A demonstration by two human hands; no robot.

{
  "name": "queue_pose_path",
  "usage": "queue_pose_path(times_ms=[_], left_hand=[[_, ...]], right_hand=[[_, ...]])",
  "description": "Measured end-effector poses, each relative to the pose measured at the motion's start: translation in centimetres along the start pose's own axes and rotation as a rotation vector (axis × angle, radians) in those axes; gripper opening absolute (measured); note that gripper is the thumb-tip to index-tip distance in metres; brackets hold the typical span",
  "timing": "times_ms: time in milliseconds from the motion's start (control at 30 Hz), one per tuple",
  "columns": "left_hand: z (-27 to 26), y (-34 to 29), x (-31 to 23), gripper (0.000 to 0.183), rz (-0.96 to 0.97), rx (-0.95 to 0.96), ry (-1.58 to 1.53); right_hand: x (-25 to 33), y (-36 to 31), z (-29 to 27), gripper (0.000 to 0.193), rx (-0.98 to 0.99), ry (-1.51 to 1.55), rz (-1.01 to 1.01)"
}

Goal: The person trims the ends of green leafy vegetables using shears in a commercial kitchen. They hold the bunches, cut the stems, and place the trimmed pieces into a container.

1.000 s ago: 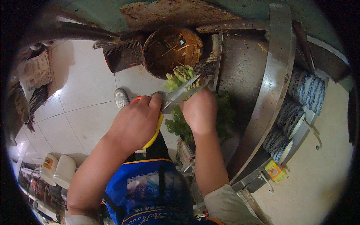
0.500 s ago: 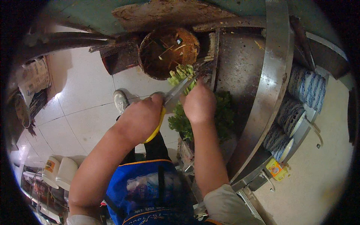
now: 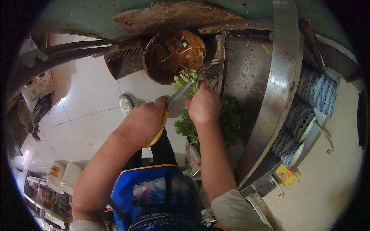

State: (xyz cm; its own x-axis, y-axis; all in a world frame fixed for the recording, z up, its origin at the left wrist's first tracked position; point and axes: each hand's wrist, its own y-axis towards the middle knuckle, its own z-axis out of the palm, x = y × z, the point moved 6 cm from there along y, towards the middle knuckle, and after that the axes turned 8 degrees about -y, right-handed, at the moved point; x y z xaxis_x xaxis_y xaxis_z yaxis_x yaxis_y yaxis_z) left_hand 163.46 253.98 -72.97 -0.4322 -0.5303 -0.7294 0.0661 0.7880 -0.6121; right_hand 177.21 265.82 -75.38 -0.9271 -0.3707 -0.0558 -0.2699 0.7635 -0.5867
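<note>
My left hand [image 3: 143, 122] is closed round a pair of yellow-handled scissors [image 3: 179, 94], whose metal blades point up and right. In my right hand [image 3: 205, 104] I grip a bunch of leafy greens [image 3: 230, 115]. Its pale green stem ends stick out past my fist toward the far side, and its dark leaves hang below and to the right. The blades lie against the stems close to my right fingers; exactly where they touch is hard to see. Just beyond the stem ends stands a brown, stained round bin [image 3: 198, 48] with scraps in it.
To the right runs a metal shelf edge [image 3: 279, 73], with stacks of patterned plates [image 3: 323, 92] and a yellow-orange packet [image 3: 284, 175] past it. A dark dustpan-like object [image 3: 124, 63] lies left of the bin. White jugs [image 3: 71, 175] stand at lower left on the tiled floor.
The scissor blades sit closer together than before. A pale bit seen in the bin earlier no longer shows in the same spot. Both hands stay nearly in place; the view shifts slightly.
</note>
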Motion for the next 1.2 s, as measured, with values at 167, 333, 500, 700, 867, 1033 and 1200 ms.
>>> queue_pose_path(times_ms=[167, 333, 500, 700, 867, 1033, 1200], left_hand=[[0.1, -0.2, 0.4, 0.026, -0.002, -0.009, -0.01], [-0.4, -0.6, 1.7, 0.031, -0.043, -0.089, -0.046], [-1.4, -1.1, 3.1, 0.04, -0.137, -0.142, -0.106], [-2.1, -4.2, 1.1, 0.026, -0.031, -0.206, 0.025], [-2.0, -7.3, -0.7, 0.033, -0.021, -0.136, 0.075], [-1.9, -8.3, -1.9, 0.034, 0.021, -0.12, 0.116], [-1.6, -8.0, -1.7, 0.033, 0.034, -0.108, 0.099]], right_hand=[[0.3, 0.0, -0.1, 0.048, -0.034, -0.031, -0.014], [-0.1, 0.1, 0.3, 0.049, 0.011, 0.01, 0.028], [-0.5, -0.3, 0.4, 0.047, 0.009, 0.127, 0.062], [0.1, -1.0, -0.9, 0.045, -0.151, 0.24, 0.036], [-0.3, -2.6, -2.2, 0.045, -0.368, 0.333, -0.007], [-0.1, -3.1, -2.2, 0.049, -0.417, 0.339, -0.038], [0.2, -3.7, -2.1, 0.052, -0.449, 0.358, -0.068]])
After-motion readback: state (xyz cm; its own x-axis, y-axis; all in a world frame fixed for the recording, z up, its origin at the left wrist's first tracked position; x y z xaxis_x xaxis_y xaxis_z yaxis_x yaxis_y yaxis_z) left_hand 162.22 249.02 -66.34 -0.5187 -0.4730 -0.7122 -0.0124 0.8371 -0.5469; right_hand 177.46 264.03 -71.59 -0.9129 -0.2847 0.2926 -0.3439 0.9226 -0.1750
